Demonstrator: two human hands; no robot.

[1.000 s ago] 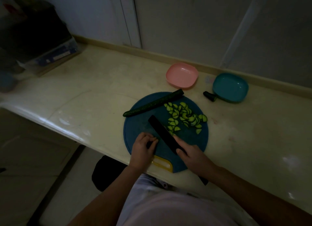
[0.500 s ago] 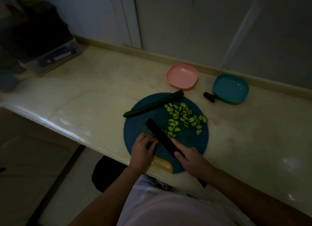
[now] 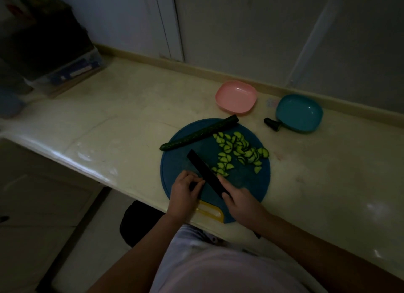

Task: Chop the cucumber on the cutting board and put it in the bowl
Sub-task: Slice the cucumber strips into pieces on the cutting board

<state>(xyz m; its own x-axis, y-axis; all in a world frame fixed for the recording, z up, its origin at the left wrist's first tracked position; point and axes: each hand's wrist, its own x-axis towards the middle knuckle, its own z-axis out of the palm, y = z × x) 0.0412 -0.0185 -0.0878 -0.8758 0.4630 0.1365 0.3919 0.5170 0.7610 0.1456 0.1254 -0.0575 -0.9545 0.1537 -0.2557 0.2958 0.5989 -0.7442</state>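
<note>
A round blue cutting board [image 3: 179, 161] lies at the counter's near edge. Along its far-left rim rests a long dark cucumber half [image 3: 199, 133]. Several light green chopped pieces [image 3: 238, 148] are heaped on the board's right side. My right hand [image 3: 242, 203] grips a black knife [image 3: 205, 172], forefinger along the blade, which points away to the left. My left hand [image 3: 183, 192] sits just left of the blade, fingers curled round a small dark cucumber stub that is mostly hidden. A pink bowl [image 3: 236, 96] and a teal bowl [image 3: 298, 113] stand behind the board.
A cut-off cucumber end [image 3: 271, 123] lies against the teal bowl's left side. The board's yellow handle [image 3: 209, 211] hangs over the counter edge. A dark box on a printed carton [image 3: 65, 71] fills the far left corner. A wall runs behind the counter.
The knife has shifted a little to the left, closer to my left hand's fingers. The left hand and the cucumber pieces stay in place.
</note>
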